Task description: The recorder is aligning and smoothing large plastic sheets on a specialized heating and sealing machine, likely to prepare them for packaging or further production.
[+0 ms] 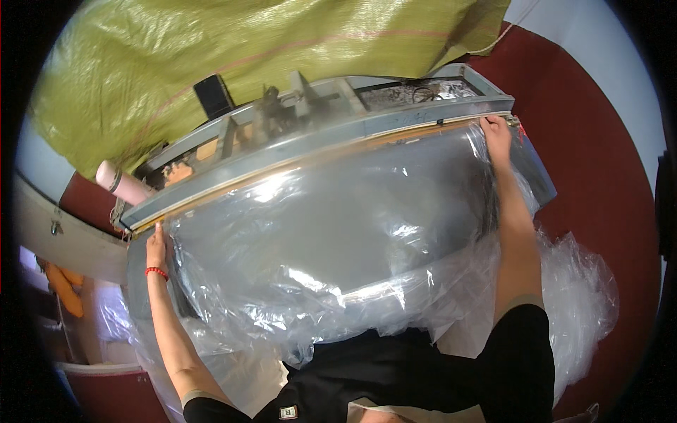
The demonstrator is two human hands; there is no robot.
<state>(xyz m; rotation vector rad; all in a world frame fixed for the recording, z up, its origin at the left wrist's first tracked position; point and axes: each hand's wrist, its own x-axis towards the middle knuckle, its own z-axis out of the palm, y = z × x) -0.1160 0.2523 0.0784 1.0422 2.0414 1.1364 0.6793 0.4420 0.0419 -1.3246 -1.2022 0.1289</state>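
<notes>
Yellow sheeting (pixel 282 42) spreads behind the gray worktable (pixel 138 275) as my right hand (pixel 497 134) pinches clear plastic film (pixel 324 303) along the metal bar (pixel 409 118); my left hand (pixel 156 247) sits at its other end, grip impossible to tell. Uneven pulling could skew the wrinkled film. Phone (pixel 213 97) and pink bottle (pixel 121 180) crowd the bar; loose plastic (pixel 578 303) beside my right arm could snag.

A pink cylinder (pixel 134 189) and dark phone (pixel 213 97) sit near yellow-green sheeting (pixel 282 42)
</notes>
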